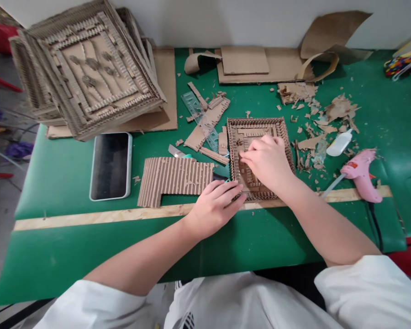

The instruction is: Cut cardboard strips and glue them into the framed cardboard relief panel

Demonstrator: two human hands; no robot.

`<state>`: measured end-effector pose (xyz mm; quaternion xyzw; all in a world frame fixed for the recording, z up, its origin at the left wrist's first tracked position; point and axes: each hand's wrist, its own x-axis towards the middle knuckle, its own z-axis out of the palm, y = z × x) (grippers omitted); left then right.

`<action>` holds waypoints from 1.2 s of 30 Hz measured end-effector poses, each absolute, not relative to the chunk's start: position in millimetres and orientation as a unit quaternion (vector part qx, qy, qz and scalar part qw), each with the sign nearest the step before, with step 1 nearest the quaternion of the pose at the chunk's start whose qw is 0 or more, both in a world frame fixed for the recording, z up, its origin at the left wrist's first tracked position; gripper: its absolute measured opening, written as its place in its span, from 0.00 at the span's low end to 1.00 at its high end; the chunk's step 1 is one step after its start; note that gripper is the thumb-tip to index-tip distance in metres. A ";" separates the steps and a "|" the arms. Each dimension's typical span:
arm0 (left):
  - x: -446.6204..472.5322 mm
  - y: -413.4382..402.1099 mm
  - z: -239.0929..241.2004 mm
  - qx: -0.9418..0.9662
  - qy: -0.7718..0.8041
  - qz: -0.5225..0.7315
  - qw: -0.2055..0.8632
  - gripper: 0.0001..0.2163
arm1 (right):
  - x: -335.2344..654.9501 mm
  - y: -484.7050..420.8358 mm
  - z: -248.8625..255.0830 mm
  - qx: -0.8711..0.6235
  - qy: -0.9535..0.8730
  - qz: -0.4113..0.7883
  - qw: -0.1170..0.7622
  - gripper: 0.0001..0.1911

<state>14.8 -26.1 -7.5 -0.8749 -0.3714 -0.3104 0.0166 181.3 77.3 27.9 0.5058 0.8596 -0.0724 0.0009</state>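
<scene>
A small square cardboard frame [287, 137] with corrugated walls lies flat in front of me, with ridged cardboard strips fixed inside it. My right hand [265, 157] reaches into it from the right, thumb and forefinger pinched near the inner left side. Whatever sits between those fingertips is too small to make out. My left hand [215, 205] rests with fingers extended on the frame's lower left corner, holding nothing. Left of the frame lies a piece of corrugated cardboard [174, 178], and behind that a utility knife [178, 152], partly covered.
Taller cardboard frames [89, 68] are stacked at back left, above a phone [110, 166]. A clear ruler [200, 119] lies among scraps. To the right are torn cardboard bits [340, 109], a white bottle [339, 143] and a pink glue gun [361, 171] with its cord.
</scene>
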 end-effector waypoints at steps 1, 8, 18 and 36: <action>14.9 -26.1 -7.5 -0.875 -0.371 -0.311 0.017 0.09 | 181.0 75.9 28.9 0.504 0.861 -0.066 0.002 0.11; 14.7 -26.4 -7.7 -0.877 -0.369 -0.308 0.010 0.10 | 179.8 67.8 40.6 0.483 0.871 -0.062 0.067 0.16; 14.3 -26.4 -7.9 -0.877 -0.368 -0.308 0.013 0.10 | 180.1 69.2 37.8 0.492 0.867 -0.059 0.048 0.16; 15.4 -21.2 4.4 -0.861 -0.387 -0.329 0.021 0.07 | 215.5 45.3 55.5 0.482 0.866 -0.078 -0.105 0.13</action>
